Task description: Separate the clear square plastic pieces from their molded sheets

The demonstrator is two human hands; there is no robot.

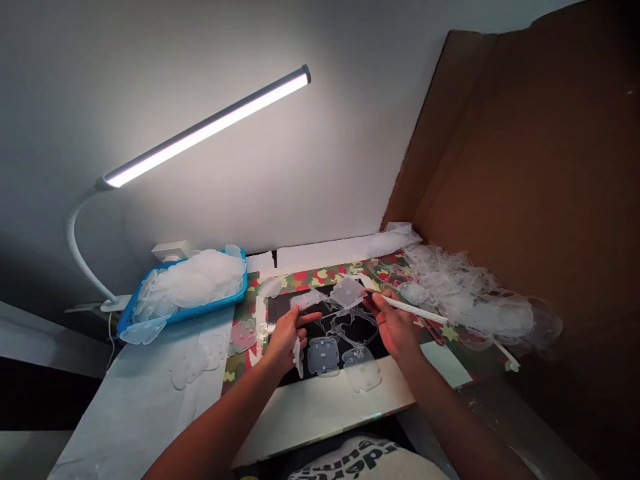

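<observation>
My left hand (286,339) is closed around a small translucent plastic piece (299,359) at its palm, with the index finger stretched to the right. Just beyond its fingertips is another clear piece (307,299); contact there is unclear. My right hand (395,327) grips a white stick-like tool (417,311), whose tip is hidden. Its fingertips meet the edge of a squarish translucent plate (349,292) with small bumps. Below the hands, on the black mat (287,309), lie a studded translucent plate (323,356), a second plate (362,371) overlapping the mat's front edge, and thin clear loops (354,327).
On the left stands a blue basket (187,313) heaped with translucent pieces. A tangled pile of clear scraps (465,293) lies at right, beside a tall cardboard panel (530,167). Overhead hangs a lit lamp (210,127). Loose pieces (189,363) rest on the table at left.
</observation>
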